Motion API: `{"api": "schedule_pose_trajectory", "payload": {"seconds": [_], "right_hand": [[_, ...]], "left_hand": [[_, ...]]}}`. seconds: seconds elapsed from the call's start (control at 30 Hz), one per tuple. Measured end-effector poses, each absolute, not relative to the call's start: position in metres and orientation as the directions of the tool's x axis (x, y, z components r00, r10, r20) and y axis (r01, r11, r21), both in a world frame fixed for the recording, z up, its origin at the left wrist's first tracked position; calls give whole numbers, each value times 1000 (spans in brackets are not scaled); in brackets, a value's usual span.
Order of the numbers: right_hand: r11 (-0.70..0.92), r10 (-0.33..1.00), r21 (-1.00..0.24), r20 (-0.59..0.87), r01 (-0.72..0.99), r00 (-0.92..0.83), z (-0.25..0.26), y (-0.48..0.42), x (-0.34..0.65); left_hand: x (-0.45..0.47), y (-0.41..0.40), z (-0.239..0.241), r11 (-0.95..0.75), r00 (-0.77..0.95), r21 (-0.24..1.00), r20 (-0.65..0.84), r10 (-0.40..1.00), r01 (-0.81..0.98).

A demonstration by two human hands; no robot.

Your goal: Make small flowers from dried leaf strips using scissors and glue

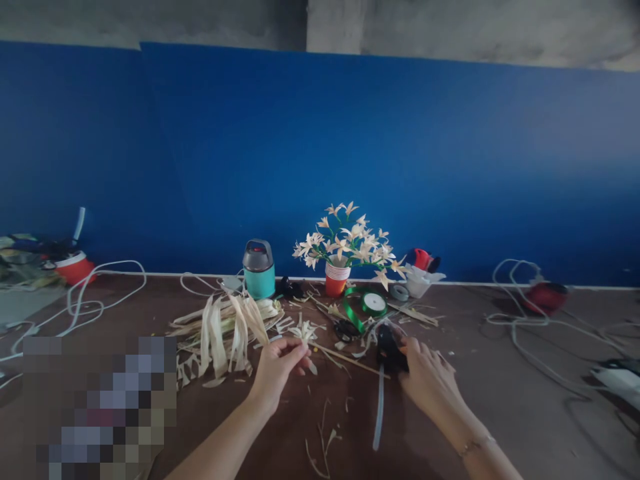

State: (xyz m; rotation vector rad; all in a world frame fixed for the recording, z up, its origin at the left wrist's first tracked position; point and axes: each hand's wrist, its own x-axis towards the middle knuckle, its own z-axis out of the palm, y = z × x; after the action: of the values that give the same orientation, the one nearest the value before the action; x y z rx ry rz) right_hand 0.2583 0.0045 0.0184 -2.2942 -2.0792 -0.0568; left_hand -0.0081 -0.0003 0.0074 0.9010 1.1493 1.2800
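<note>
My left hand (283, 370) is closed in a pinch on a small pale husk flower (304, 331), whose petals spread above the fingertips. My right hand (430, 377) has its thumb and fingers around a black glue gun (390, 350) low over the table. A translucent glue stick (379, 410) juts from the gun toward me. Near the left hand lies a heap of dried husk strips (225, 330). A thin stick (350, 357) runs between the two hands; whether its end touches the flower I cannot tell.
Behind the hands, a red-and-white paper cup (337, 279) holds several husk flowers. Green ribbon on a spool (374, 303), grey tape (399, 291), a white cup (419, 283) and a teal flask (259, 277) stand nearby. White cables (517, 327) lie at both sides; a blue panel (240, 153) closes the back.
</note>
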Motion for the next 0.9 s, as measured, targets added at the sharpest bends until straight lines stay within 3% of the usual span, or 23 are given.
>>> {"api": "schedule_pose_trajectory", "payload": {"seconds": [0.13, 0.23, 0.3, 0.43, 0.7, 0.9], "right_hand": [[-91, 994, 30, 61, 995, 89, 17, 2, 258], [-107, 978, 32, 182, 994, 100, 26, -3, 245], [-22, 968, -29, 249, 999, 28, 33, -5, 231], [218, 971, -150, 129, 964, -199, 40, 8, 204], [185, 982, -159, 73, 970, -175, 30, 59, 172], [156, 988, -142, 26, 977, -154, 31, 71, 165]], "left_hand": [[-7, 0, 8, 107, -73, 963, -128, 989, -247], [-8, 1, 7, 100, -100, 973, -123, 987, -206], [-10, 3, 4, 102, -126, 984, -120, 985, -144], [-16, 9, -4, 99, -189, 994, -90, 978, 40], [-29, 11, -6, -30, -137, 893, 102, 985, 448], [-33, 14, -8, -63, -137, 805, 177, 975, 589]]}}
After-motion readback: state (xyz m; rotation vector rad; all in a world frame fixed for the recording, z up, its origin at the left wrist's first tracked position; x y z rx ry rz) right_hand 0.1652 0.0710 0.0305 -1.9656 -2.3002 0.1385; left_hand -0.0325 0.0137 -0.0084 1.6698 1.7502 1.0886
